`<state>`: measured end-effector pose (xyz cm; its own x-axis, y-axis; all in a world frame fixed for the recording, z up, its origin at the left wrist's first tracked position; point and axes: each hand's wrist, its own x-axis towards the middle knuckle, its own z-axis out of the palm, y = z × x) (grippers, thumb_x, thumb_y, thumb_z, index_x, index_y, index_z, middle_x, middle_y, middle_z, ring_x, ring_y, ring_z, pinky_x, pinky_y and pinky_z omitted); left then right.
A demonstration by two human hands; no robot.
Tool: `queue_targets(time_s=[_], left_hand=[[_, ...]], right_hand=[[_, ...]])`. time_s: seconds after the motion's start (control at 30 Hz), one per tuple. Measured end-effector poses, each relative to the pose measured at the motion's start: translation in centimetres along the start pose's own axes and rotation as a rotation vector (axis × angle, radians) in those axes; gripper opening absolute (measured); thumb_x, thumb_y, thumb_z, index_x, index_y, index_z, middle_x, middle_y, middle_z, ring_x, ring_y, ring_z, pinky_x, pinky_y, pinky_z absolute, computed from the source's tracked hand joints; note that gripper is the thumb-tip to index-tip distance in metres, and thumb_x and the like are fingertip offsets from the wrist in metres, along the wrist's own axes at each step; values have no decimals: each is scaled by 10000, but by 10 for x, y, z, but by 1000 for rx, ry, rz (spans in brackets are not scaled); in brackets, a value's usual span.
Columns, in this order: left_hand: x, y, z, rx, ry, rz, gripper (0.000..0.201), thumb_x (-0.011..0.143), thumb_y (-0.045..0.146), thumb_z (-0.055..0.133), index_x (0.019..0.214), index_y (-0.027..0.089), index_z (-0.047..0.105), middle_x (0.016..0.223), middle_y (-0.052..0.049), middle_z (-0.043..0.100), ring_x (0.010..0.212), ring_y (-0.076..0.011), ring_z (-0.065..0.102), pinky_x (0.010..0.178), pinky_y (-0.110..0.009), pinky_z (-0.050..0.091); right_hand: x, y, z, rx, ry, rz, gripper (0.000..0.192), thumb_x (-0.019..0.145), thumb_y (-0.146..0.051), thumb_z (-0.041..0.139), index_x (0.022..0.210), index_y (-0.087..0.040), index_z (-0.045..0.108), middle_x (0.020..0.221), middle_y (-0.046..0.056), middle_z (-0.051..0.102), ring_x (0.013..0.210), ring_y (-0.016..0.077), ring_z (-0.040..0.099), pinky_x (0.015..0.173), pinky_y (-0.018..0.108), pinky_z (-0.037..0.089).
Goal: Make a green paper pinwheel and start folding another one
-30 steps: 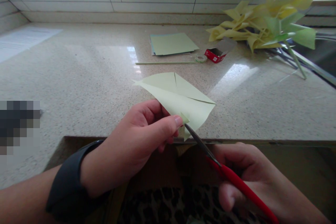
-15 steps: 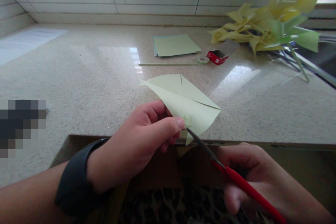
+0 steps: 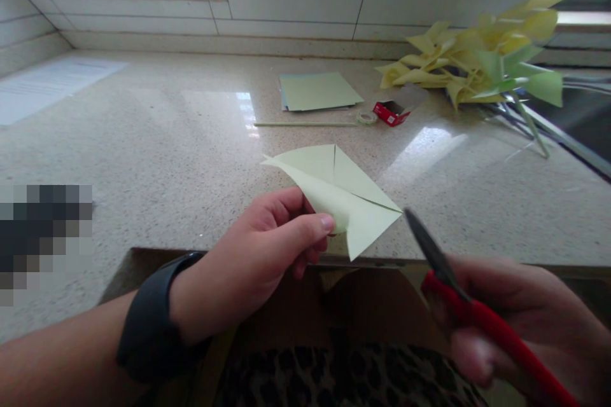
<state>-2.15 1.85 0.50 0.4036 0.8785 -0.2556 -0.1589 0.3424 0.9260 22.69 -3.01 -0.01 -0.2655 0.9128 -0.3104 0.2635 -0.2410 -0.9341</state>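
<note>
My left hand (image 3: 260, 254), with a black band at the wrist, pinches a folded pale green paper (image 3: 341, 194) by its lower corner, just above the counter's front edge. The paper shows cut slits and folded flaps. My right hand (image 3: 520, 321) grips red-handled scissors (image 3: 470, 305), blades closed and pointing up-left, a short way right of the paper and not touching it.
On the speckled stone counter (image 3: 167, 159) lie a stack of green sheets (image 3: 317, 90), a thin green stick (image 3: 305, 124), a tape roll (image 3: 366, 118), a red box (image 3: 391, 112) and a heap of yellow and green paper pinwheels (image 3: 482, 57). A blurred patch sits at left.
The scissors have come away from the paper's lower corner and moved right with my right hand. The left hand still holds the paper, now slightly turned.
</note>
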Motion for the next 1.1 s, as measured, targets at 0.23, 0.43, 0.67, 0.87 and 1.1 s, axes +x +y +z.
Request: queue_targets(time_s=[0.23,0.43,0.67,0.87,1.1], left_hand=[[2,1,0,137,18,18,249,904,371,660,781,154,648,666,12,604,527,-80,506,470,-171,429],[0,2,-1,250,4,-34,240,848,386,739,891,155,692,791,-16,681,594,-92,549,503,-177,441],[-1,0,-1,309,0,-9,268,844,409,729,867,150,667,842,-45,696,683,-130,582,535,-196,444],[-1,2,-1,319,-37,-10,246,870,381,696,877,139,651,849,-51,686,681,-129,574,543,-201,444],[0,0,-2,278,-103,-25,258,885,350,668,1029,136,686,854,-30,664,660,-106,546,536,-187,443]], right_hand=[[16,-33,20,-2,366,-22,444,745,-630,759,645,-230,592,525,-8,567,439,122,536,420,245,455],[38,-31,27,20,244,-68,399,759,-566,780,724,-205,613,562,-35,588,460,101,537,417,211,447],[42,-25,31,-4,176,-76,377,731,-486,819,717,-194,581,631,-35,585,529,92,499,461,211,428],[41,-28,33,-12,162,-89,337,757,-448,799,736,-188,585,651,-31,588,538,90,487,478,219,407],[44,-23,36,-42,200,-118,305,757,-418,778,708,-194,577,620,-29,582,531,94,468,473,222,390]])
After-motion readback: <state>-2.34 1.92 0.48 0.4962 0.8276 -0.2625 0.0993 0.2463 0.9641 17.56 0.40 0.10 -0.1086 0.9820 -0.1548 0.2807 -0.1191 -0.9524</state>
